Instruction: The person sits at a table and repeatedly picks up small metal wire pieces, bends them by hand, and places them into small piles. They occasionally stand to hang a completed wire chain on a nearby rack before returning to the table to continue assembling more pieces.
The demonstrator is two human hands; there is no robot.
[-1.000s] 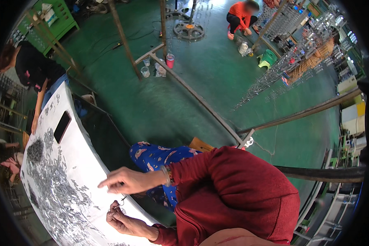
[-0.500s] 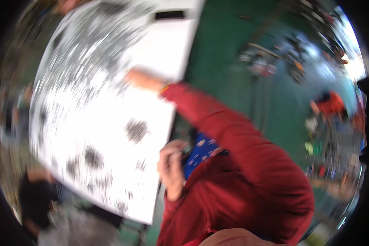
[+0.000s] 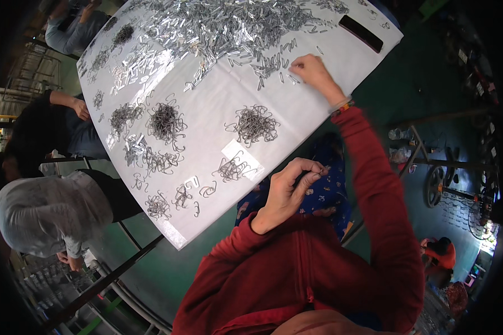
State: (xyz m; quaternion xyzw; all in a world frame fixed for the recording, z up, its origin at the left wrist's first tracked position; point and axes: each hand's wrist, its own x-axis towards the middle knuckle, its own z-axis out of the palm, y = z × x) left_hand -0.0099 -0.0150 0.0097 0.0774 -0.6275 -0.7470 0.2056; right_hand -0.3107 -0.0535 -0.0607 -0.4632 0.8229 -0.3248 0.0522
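A table under a white sheet carries a wide scatter of flat shiny metal clips at its far side and small heaps of bent wire hooks nearer me. My right hand is stretched out, red sleeve behind it, with fingertips pinched on a loose clip at the scatter's edge. My left hand hovers off the table's near edge over my blue patterned lap, thumb and fingers closed on a small metal piece.
A black phone lies at the table's far right corner. More hook heaps sit to the left. Other people sit along the left side, one with a grey head cover. A metal frame with a wheel stands on the right.
My head has swung, so the table now fills the upper view. My right hand has left my left hand and reached out to the clips; the left stays pinched near my lap.
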